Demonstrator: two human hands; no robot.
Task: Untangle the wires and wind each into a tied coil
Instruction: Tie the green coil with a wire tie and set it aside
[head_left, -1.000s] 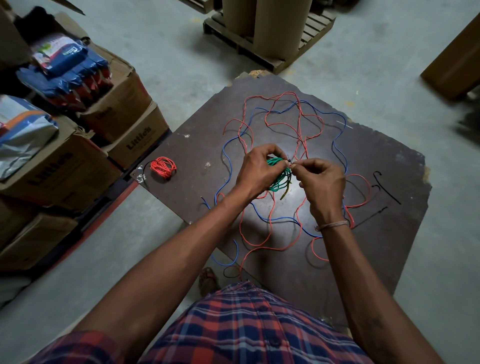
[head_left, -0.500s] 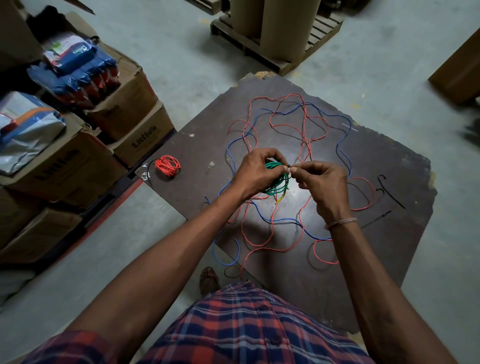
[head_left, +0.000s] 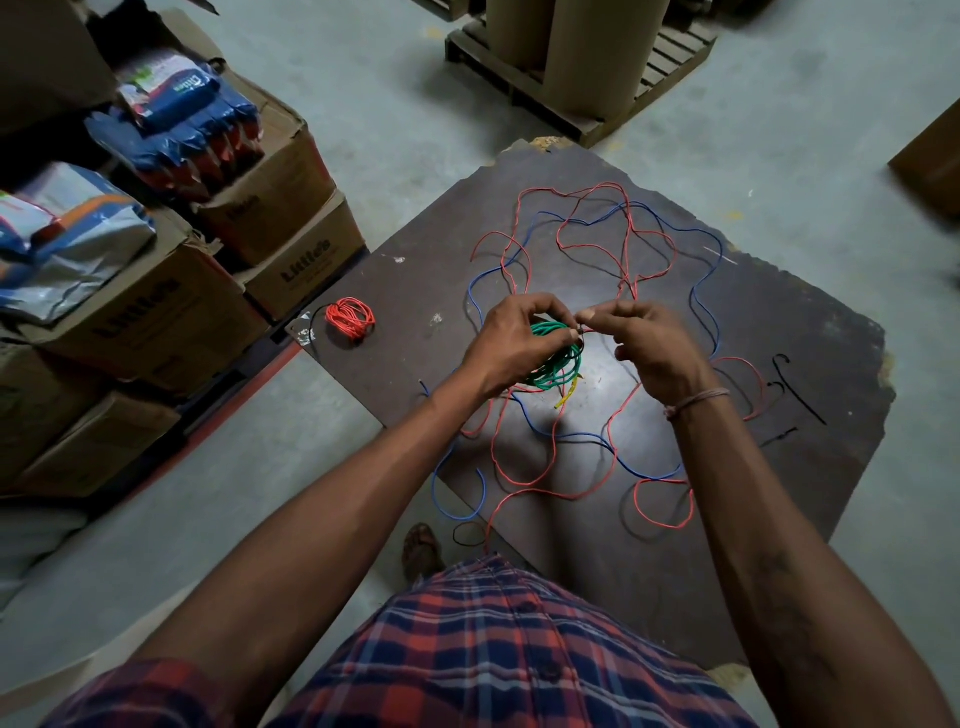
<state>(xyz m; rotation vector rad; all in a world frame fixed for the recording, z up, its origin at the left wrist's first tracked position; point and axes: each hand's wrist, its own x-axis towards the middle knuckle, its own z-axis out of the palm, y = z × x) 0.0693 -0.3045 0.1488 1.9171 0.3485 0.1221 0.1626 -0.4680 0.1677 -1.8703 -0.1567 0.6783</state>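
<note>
The left hand (head_left: 511, 343) was curled around a green wire coil (head_left: 556, 358), holding it above the middle of the dark table (head_left: 779, 519). The right hand (head_left: 652, 343) pinched a thin tie or wire end between thumb and forefinger at the coil's upper edge, where the fingertips of both hands nearly met; what exactly was pinched was too small to tell. A short yellow end (head_left: 566, 397) hung from the bottom of the green coil.

Beneath and around the hands, loose red wire (head_left: 592, 228) and blue wire (head_left: 704, 296) lay spread over the table in overlapping loops, uncoiled and crossing one another at several places. A red wire coil (head_left: 350, 317), already wound, rested near the table's left corner, well apart from the tangle. Short black wire pieces (head_left: 800, 389) lay toward the right edge.

Stacked cardboard boxes (head_left: 156, 312) stood on the floor to the left, some holding blue packets (head_left: 182, 119). A wooden pallet (head_left: 571, 67) carrying brown cardboard rolls stood beyond the table. The person wore a plaid shirt (head_left: 493, 649).
</note>
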